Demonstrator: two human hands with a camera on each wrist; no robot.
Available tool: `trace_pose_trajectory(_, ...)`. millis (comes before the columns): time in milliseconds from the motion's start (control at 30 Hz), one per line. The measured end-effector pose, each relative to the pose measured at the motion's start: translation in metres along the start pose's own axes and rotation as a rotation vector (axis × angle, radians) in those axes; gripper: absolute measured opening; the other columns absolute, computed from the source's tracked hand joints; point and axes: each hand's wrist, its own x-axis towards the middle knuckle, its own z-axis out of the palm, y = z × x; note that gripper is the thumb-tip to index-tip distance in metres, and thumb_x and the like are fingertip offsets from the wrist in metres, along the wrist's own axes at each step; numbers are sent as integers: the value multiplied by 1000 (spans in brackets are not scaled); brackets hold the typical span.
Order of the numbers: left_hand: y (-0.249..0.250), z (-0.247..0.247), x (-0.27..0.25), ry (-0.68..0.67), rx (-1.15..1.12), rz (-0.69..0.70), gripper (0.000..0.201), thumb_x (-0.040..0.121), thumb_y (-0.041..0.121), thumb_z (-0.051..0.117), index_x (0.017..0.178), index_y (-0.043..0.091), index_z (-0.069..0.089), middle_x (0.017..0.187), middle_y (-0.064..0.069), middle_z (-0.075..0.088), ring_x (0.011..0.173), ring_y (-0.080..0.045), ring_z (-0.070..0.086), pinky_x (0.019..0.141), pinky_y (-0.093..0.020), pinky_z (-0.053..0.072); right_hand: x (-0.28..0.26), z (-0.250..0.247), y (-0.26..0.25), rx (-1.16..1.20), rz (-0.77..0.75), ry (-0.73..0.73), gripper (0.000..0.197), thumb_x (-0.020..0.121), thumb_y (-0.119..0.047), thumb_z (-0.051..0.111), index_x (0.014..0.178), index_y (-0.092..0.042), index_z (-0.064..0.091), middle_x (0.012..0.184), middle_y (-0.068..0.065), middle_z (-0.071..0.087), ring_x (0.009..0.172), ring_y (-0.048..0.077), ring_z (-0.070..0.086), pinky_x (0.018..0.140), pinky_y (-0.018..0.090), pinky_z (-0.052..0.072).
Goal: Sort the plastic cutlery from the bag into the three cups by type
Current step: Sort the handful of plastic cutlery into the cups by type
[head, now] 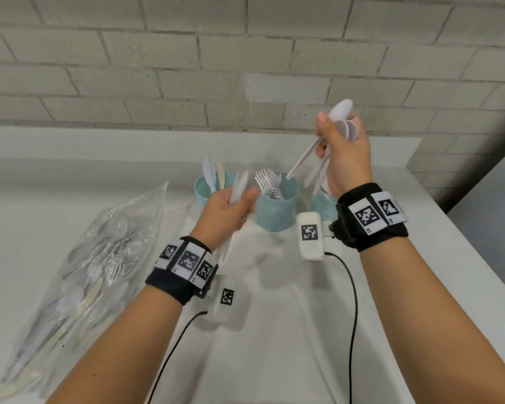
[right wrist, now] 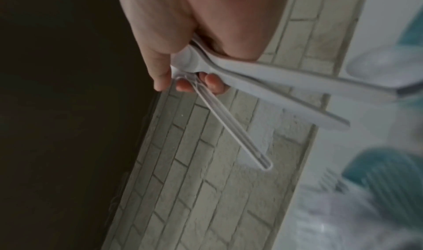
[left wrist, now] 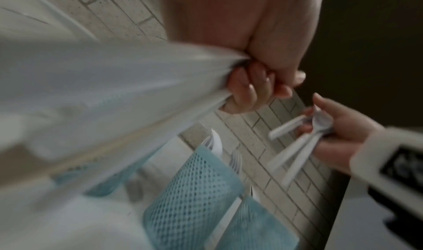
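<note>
My left hand [head: 231, 205] grips a small bunch of white plastic knives [head: 240, 185] in front of the left teal mesh cup [head: 202, 190], which holds knives. In the left wrist view the bunch [left wrist: 114, 91] is a blur running out from my curled fingers [left wrist: 251, 89]. My right hand [head: 340, 147] is raised above the right cup [head: 322, 209] and grips several white spoons [head: 343, 112], bowls up, handles [right wrist: 274, 80] fanning down and left. The middle cup [head: 277, 208] holds forks. My right wrist hides much of the right cup.
The clear plastic bag [head: 76, 272] with more cutlery lies on the white table [head: 274, 316] at the left. A brick wall [head: 245, 68] stands just behind the cups. The table's right edge [head: 449, 217] runs close to my right arm. Cables trail from both wristbands.
</note>
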Motion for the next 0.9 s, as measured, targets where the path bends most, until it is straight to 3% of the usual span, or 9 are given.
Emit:
trace_pose_trajectory(167, 54, -24, 36, 237, -136, 270, 41, 99, 32, 41, 62, 14, 42, 42, 10, 39, 38, -6, 34, 39, -18, 29, 21, -27, -7, -146, -138, 132, 17, 86, -18, 67, 85, -23, 50, 72, -8, 48, 62, 1, 46, 62, 14, 43)
trace_pose_trajectory(300, 75, -39, 71, 327, -234, 417, 41, 99, 30, 39, 61, 17, 40, 48, 11, 38, 42, -9, 35, 42, -23, 29, 32, -45, 5, -224, -153, 141, 18, 85, -24, 68, 89, -27, 51, 76, -6, 53, 68, 4, 50, 66, 15, 45)
trace_pose_trajectory(433, 47, -37, 85, 374, -83, 289, 38, 99, 32, 45, 63, 17, 43, 53, 3, 41, 47, -11, 45, 49, -24, 39, 32, -57, 31, -380, -52, 86, 19, 83, -24, 70, 90, -26, 53, 82, -3, 57, 75, 9, 53, 71, 17, 48)
trace_pose_trajectory(567, 10, -35, 81, 315, 188, 97, 24, 90, 31, 61, 73, 16, 55, 67, 0, 61, 61, -7, 57, 60, -16, 45, 23, -62, 52, -574, 52, 60, 31, 79, -15, 74, 105, -13, 56, 97, 1, 58, 88, 12, 52, 62, 1, 43)
trace_pose_trajectory(667, 2, -37, 75, 281, 221, 44, 21, 81, 29, 73, 87, 12, 62, 79, -1, 63, 67, -8, 57, 59, -9, 45, 18, -65, 57, -643, 81, 47, 40, 78, -21, 75, 113, -12, 59, 95, 7, 63, 84, 14, 56, 71, 16, 44)
trace_pose_trajectory(733, 6, -39, 67, 254, 234, 26, 34, 77, 35, 75, 102, 15, 62, 96, 0, 64, 84, -9, 60, 73, -14, 46, 16, -65, 54, -724, 64, 67, 40, 79, -29, 74, 113, -15, 60, 101, 8, 65, 88, 13, 58, 75, 19, 43)
trace_pose_trajectory(800, 14, -45, 55, 262, 271, 45, 49, 79, 42, 71, 121, 20, 56, 119, 2, 57, 110, -9, 52, 90, -22, 39, 12, -63, 50, -859, -12, 74, 38, 80, -33, 71, 113, -16, 63, 118, 7, 60, 104, 12, 53, 82, 12, 35)
trace_pose_trajectory(867, 21, -54, 37, 336, 286, 90, 56, 85, 46, 62, 132, 20, 48, 132, 2, 49, 121, -8, 43, 96, -23, 32, 6, -58, 44, -927, -132, 81, 33, 81, -32, 71, 110, -18, 65, 125, 7, 53, 117, 15, 45, 83, 3, 27)
trace_pose_trajectory(900, 22, -60, 26, 386, 305, 103, 57, 86, 49, 59, 134, 20, 46, 134, 0, 47, 123, -9, 42, 97, -24, 31, 2, -54, 43, -934, -188, 82, 30, 81, -31, 70, 108, -19, 66, 125, 7, 52, 121, 17, 42, 86, 4, 25)
